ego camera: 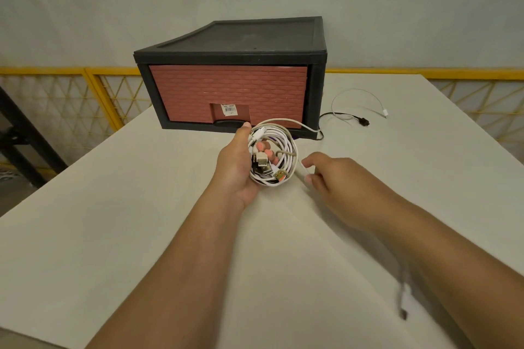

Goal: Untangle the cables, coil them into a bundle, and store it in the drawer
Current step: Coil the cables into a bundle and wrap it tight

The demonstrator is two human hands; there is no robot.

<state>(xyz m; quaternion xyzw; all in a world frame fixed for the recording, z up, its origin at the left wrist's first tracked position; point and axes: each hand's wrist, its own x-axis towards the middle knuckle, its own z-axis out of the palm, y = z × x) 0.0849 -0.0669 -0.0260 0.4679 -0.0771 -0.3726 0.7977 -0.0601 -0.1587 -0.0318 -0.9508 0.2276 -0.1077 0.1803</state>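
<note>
My left hand (238, 163) gripped coiled cable bundle (288, 154), fingers curled through its middle, just before closed drawer (226, 91) by desk's (127, 235) far edge. My right hand (331, 176) pinched loose white end (301, 170) beside bundle. Thin white cable (357, 91), black cable (363, 121) lay right of drawer.

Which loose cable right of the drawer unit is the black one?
The black cable running from the drawer unit to a dark plug; the thin white cable arcs beyond it, ending in a white connector.
</note>
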